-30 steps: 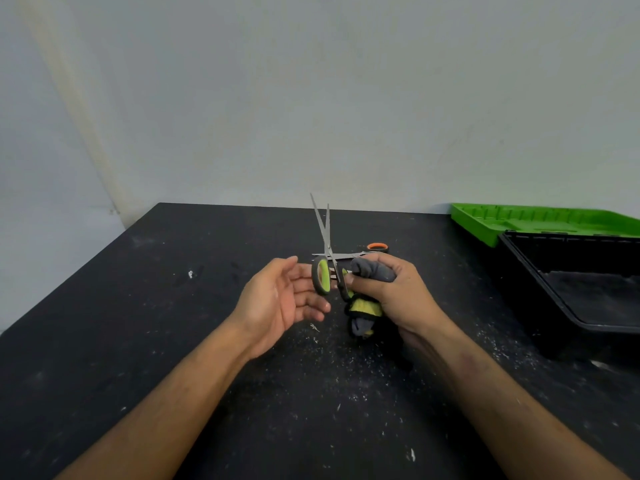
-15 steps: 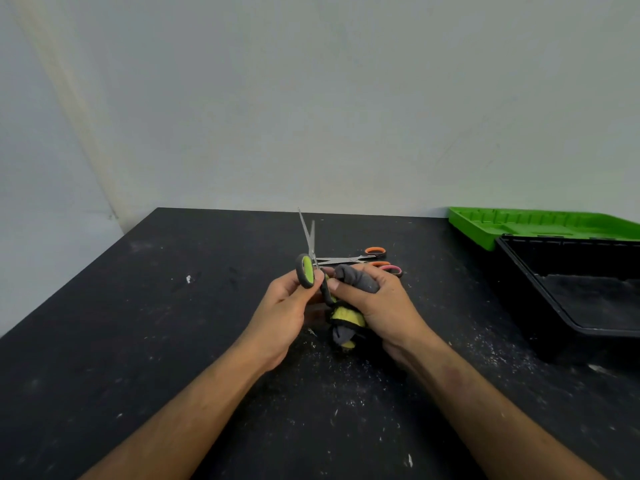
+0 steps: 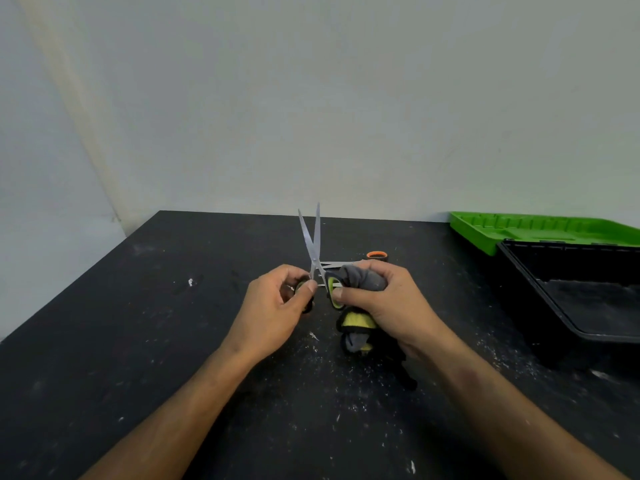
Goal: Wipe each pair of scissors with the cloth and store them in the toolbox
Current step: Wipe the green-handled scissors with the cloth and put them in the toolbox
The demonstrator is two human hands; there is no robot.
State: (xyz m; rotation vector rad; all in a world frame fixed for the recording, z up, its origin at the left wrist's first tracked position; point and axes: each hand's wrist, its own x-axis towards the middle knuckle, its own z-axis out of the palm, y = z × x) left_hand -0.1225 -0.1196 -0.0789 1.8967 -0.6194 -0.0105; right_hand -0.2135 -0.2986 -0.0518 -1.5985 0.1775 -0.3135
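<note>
A black table (image 3: 138,341), flecked with pale debris, stood against a plain wall; the open toolbox (image 3: 540,289), its green lid (image 3: 540,230) laid back, sat at the right edge and appeared to hold no scissors yet. Over the table's middle the scissors (image 3: 313,247) were held upright, blades slightly parted and pointing away from the person. The left hand (image 3: 273,306) pinched one handle loop between thumb and fingers; the right hand (image 3: 377,299) gripped the other loop together with the bunched cloth (image 3: 363,282), whose loose end hung toward the table. A second pair, orange-handled (image 3: 377,255), lay flat just beyond the hands, partly hidden.

The step in hand was judged to be the wiping of the first pair. Done well, the left hand would take the handles firmly, freeing the right to draw the cloth from pivot to tips along each flat, never across the edges. The parted blades exposed the inner faces; fingers should stay behind folded cloth. Only afterwards should the blades be brought together and the pair carried right to the toolbox
</note>
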